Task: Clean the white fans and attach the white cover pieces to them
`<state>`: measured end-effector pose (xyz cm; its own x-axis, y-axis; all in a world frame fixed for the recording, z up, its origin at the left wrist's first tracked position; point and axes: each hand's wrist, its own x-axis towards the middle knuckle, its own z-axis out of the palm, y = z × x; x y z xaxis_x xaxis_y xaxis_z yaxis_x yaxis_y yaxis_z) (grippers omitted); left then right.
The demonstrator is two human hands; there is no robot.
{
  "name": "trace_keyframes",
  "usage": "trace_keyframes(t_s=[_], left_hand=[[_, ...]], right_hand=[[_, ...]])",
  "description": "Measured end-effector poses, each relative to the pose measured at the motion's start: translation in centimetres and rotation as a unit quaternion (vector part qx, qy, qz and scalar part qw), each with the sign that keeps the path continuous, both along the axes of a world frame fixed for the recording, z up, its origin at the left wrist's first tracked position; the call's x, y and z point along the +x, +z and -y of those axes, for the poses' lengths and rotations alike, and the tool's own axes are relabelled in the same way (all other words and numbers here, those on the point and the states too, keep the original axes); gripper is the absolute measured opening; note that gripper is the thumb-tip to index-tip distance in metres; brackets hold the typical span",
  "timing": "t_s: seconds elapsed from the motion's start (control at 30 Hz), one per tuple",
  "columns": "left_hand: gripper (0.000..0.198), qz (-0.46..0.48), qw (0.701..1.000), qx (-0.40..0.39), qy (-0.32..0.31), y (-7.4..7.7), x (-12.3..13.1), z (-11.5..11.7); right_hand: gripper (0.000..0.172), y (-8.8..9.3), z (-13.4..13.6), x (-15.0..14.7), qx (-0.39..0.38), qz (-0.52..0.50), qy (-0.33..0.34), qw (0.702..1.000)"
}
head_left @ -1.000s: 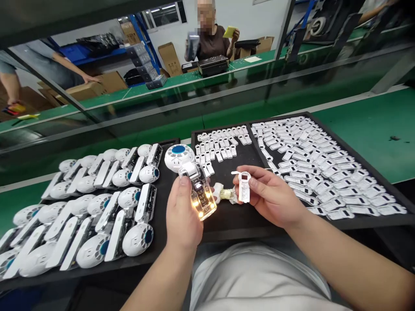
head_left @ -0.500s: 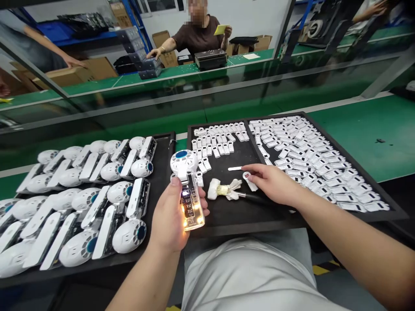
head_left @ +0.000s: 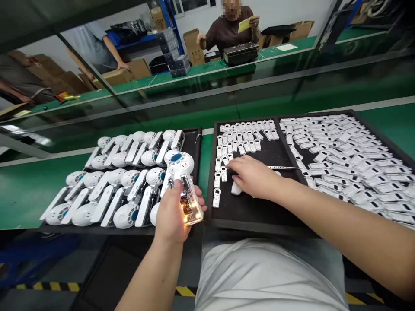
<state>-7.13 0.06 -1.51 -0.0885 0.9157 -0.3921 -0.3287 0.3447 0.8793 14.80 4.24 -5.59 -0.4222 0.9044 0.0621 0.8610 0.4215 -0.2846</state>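
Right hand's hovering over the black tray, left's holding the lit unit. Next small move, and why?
Probably close the right hand on the white item just beneath its fingers. It's the nearest thing to that hand, which looks free, while the left hand is occupied gripping the lit clear-cased unit.

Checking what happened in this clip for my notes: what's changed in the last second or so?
The right hand has moved left across the black tray and now lies palm-down over a white wad. The small white tag it held earlier is no longer visible. The left hand still grips the lit clear casing, and the rows of white parts on the tray look unchanged.
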Motion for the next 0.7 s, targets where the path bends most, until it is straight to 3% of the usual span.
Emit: trace_keyframes(t_s=[0.17,0.33,0.43,0.57,0.7], left_hand=[[0.054,0.010,1.000,-0.019,0.017,0.3,-0.5,0.9],[0.038,0.081,0.997,0.018,-0.001,0.5,-1.2,1.6],[0.035,0.085,0.995,0.047,-0.017,0.6,-1.3,2.0],[0.035,0.083,0.994,0.062,-0.043,0.8,-1.1,2.2],[0.033,0.092,0.992,0.068,-0.057,1.0,-0.9,2.3]], right_hand=[[0.038,-1.0,-2.8,-2.2,-0.016,0.043,0.064,0.997],[0.027,-1.3,-3.6,-1.6,-0.043,0.064,0.126,0.989],[0.030,-1.2,-4.0,-1.4,-0.065,0.070,0.156,0.983],[0.037,-1.0,-4.2,-1.6,-0.092,0.063,0.165,0.980],[0.033,-0.3,-4.3,-1.3,-0.132,0.039,0.165,0.977]])
